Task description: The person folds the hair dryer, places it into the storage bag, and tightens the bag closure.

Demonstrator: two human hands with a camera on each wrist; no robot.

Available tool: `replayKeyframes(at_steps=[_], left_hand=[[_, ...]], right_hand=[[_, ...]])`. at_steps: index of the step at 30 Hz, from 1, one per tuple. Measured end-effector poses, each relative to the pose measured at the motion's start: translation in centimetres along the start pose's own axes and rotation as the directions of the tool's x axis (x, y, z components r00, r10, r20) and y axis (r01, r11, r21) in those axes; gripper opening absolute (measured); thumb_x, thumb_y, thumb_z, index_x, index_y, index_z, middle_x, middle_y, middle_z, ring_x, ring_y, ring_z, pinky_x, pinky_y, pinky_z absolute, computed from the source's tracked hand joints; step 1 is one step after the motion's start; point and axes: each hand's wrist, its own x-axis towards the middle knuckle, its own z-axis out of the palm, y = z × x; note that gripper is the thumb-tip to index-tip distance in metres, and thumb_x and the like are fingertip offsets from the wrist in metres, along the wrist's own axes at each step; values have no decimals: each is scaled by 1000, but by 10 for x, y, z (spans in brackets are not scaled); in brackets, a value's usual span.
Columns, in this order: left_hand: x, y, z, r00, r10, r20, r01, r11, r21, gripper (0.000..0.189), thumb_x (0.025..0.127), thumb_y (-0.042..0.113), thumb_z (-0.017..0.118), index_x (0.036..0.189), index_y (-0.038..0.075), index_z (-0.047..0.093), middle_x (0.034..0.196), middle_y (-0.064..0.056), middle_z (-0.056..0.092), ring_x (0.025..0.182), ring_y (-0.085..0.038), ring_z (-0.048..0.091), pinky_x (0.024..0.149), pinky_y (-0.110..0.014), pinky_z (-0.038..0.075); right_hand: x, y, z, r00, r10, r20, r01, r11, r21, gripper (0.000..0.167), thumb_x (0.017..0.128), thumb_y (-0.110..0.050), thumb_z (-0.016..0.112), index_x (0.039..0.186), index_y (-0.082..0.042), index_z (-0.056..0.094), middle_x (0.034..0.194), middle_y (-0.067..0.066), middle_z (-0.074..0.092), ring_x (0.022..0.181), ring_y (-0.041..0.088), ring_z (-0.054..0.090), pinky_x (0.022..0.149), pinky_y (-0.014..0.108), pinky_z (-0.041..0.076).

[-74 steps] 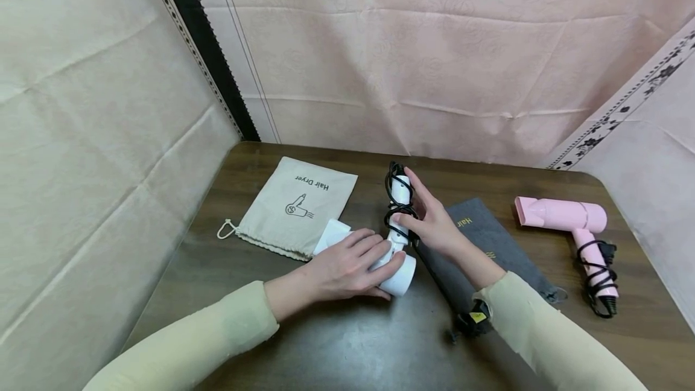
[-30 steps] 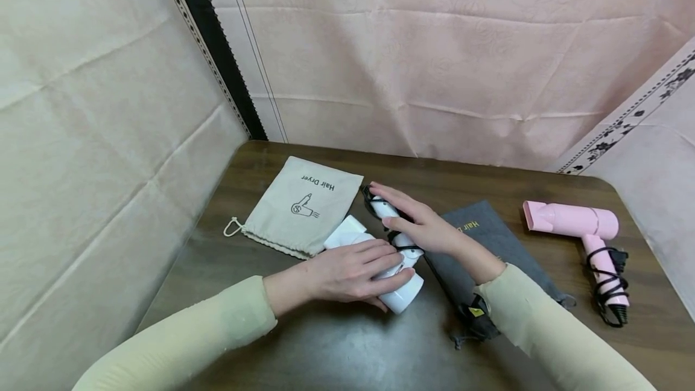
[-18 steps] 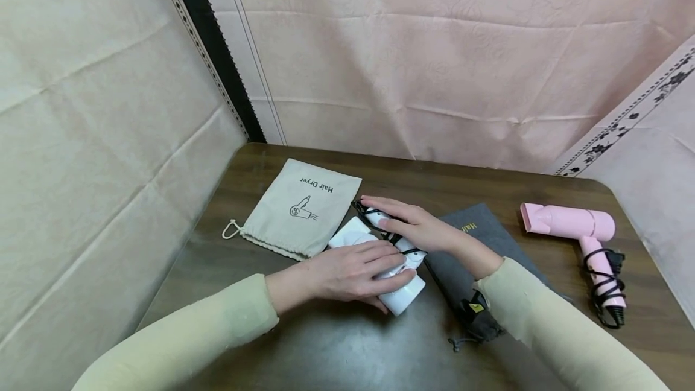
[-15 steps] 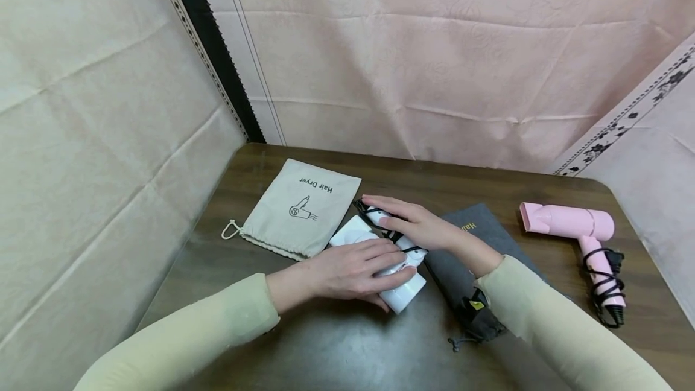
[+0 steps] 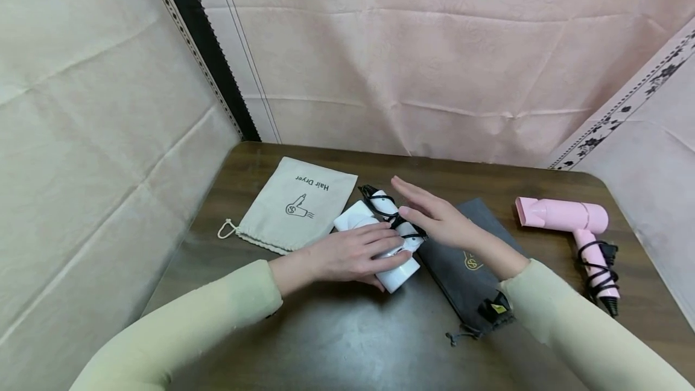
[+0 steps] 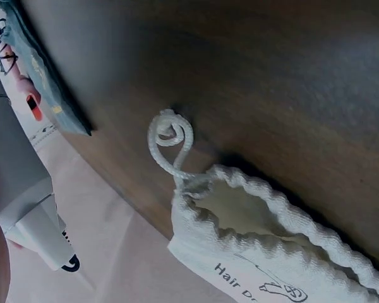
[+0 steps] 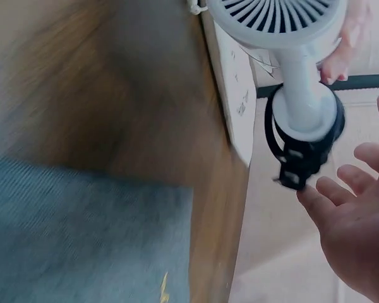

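A white hair dryer (image 5: pixel 399 275) is in my left hand (image 5: pixel 355 253), whose fingers lie over its barrel with the thumb below. Its handle (image 5: pixel 384 203) is folded over beside the nozzle, with a black cord (image 5: pixel 370 190) wound round it. My right hand (image 5: pixel 442 217) is just right of the handle, fingers extended and nothing in the grasp. In the right wrist view a fingertip is right at the cord's black end (image 7: pixel 294 177). The beige drawstring bag (image 5: pixel 304 198), printed "Hair Dryer", lies left of the dryer; its gathered mouth (image 6: pixel 265 196) gapes in the left wrist view.
A dark grey drawstring bag (image 5: pixel 453 279) lies under my right forearm, partly hidden. At the right of the wooden table (image 5: pixel 347 349), a pink hair dryer (image 5: pixel 561 216) lies with its cord wrapped round its handle. Cloth hangings (image 5: pixel 434 65) stand behind and beside the table.
The white dryer's handle has swung down to the left, folding toward the nozzle. Over the last half second my right hand has let go and drawn back to the right. My left hand keeps its hold.
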Motion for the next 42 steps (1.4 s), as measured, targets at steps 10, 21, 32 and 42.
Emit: replayKeyframes(at_steps=[10,21,32,42], left_hand=[[-8,0,13,995,-13,102,21,997,-73,71,100,64,64,148,10,59,141,-13,66,136,-28,61,123,-43,40],[-13,3,26,987,-55,149,78,985,-155,73,98,60,70,150,10,58,143,-12,64,139,-27,58,126,-43,36],[-18,5,31,979,-62,194,102,974,-204,74,99,60,70,152,10,55,146,-13,62,142,-28,56,126,-44,35],[-27,10,36,980,-23,195,62,980,-192,73,99,60,68,151,11,56,147,-13,62,142,-30,55,125,-43,38]], right_hand=[[-45,8,-14,996,76,-50,-80,993,-82,62,115,-27,50,171,-18,27,177,9,23,159,37,30,119,64,38],[-66,10,-11,993,112,-29,-115,985,-125,65,114,-30,53,172,-21,26,177,10,24,159,43,27,113,71,41],[-72,10,-3,993,119,-5,-119,982,-146,67,113,-33,56,172,-21,26,176,10,26,159,43,28,118,74,32],[-80,14,1,991,133,-14,-133,977,-167,66,113,-32,56,171,-18,28,175,13,27,158,44,30,118,71,35]])
